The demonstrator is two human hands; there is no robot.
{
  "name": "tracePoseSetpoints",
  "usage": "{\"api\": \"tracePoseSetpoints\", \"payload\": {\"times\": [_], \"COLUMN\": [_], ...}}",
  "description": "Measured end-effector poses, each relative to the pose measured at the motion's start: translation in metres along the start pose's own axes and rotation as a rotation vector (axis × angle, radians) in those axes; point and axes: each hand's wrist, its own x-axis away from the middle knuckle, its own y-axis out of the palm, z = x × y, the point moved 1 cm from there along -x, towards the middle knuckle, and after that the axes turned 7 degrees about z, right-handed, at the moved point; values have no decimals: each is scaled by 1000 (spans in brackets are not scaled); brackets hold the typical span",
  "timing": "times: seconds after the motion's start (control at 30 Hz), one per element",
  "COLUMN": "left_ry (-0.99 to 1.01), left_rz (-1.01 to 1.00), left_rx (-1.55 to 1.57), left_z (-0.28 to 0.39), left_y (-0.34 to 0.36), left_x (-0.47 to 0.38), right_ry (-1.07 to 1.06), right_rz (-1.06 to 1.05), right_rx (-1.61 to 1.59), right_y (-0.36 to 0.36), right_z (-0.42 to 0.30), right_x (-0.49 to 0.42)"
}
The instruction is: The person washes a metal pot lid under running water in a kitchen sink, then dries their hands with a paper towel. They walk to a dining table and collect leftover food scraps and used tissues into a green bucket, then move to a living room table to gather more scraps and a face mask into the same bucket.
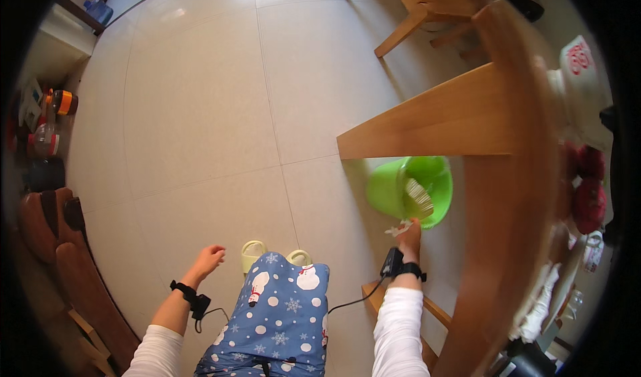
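Observation:
My right hand (410,237) is at the near rim of a light-green plastic bin (385,191), with its fingers closed on a crumpled white tissue (399,228). The bin leans on the tiled floor, with its mouth turned to the right. Inside it lies a pale ribbed piece of packaging (418,197). Whether my fingers also touch the rim cannot be made out. Away to the left, my left hand (208,262) hangs above the floor with its fingers loosely bent and nothing in them. Each wrist carries a black strapped device.
A wooden table leg (430,121) stands just beyond the bin, and the blurred tabletop edge (531,176) runs along the right. A wooden chair (415,21) is farther back. At left are a brown leather seat (85,277) and several bottles (65,102). A cable trails from each wrist.

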Motion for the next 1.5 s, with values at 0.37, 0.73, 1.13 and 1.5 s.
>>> {"api": "tracePoseSetpoints", "payload": {"times": [0.37, 0.73, 1.13, 1.5], "left_ry": [-51, -72, 300, 489], "left_rz": [-542, -226, -233, -372], "left_rx": [95, 274, -157, -553], "left_z": [193, 182, 241, 295], "left_y": [130, 108, 37, -39], "left_x": [179, 306, 329, 331], "right_ry": [1044, 867, -231, 221], "right_rz": [-9, -651, 331, -70], "right_rx": [-768, -744, 307, -594], "right_y": [-66, -118, -184, -148], "right_z": [-64, -189, -239, -199], "right_x": [200, 384, 356, 292]}}
